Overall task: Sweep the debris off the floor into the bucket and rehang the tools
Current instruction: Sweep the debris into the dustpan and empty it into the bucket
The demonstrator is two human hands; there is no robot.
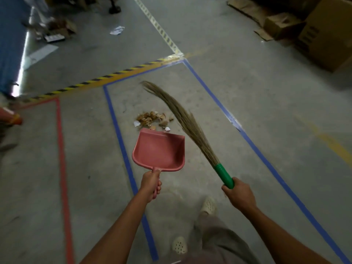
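A small pile of brown debris with a few white scraps lies on the grey concrete floor inside a blue-taped rectangle. My left hand grips the handle of a pink dustpan, whose open lip sits just short of the pile. My right hand is closed on the green handle of a grass broom. The broom's long bristles slant up and left, passing to the right of the debris, with the curled tip beyond it. No bucket is in view.
Blue tape lines frame the floor patch; a red tape line runs at left and yellow-black hazard tape crosses behind. Cardboard boxes stand at the back right. Scattered paper and cardboard lie at the back left. My feet are below.
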